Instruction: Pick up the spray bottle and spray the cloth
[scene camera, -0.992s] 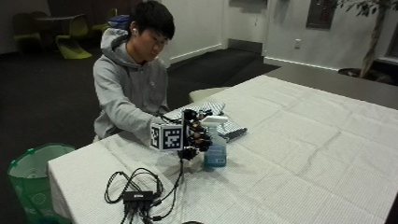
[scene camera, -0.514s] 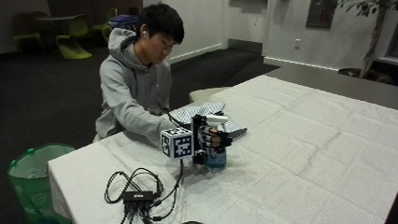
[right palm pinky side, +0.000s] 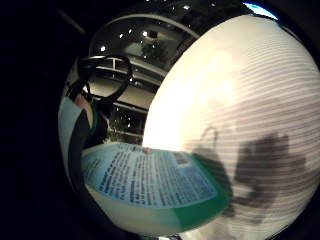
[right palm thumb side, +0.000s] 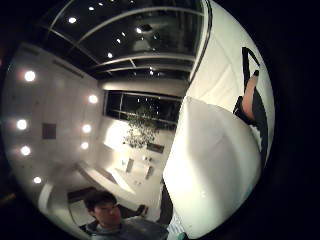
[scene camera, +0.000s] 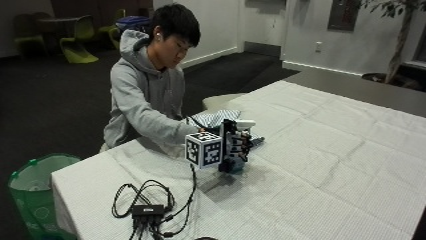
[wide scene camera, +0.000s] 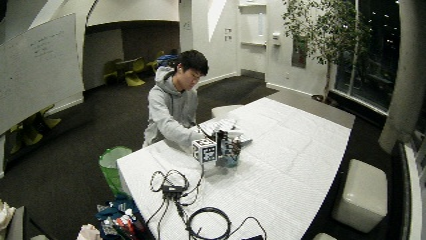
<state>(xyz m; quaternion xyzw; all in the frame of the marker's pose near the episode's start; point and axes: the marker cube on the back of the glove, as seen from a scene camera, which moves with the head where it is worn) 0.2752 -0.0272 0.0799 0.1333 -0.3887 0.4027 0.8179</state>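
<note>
The black-gloved right hand (scene camera: 234, 146) is at the blue-green plastic spray bottle with a white head (scene camera: 238, 150); a striped cloth (scene camera: 212, 119) lies on the white-clothed table (scene camera: 333, 165); a green bin (scene camera: 33, 187) stands beside.

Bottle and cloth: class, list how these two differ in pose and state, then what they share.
The bottle stands upright; the cloth lies flat. The gloved right hand is around the bottle; nothing touches the cloth. The bottle has a printed label over a green base; the cloth is patterned dark and light. Both rest on the table, near the person.
</note>
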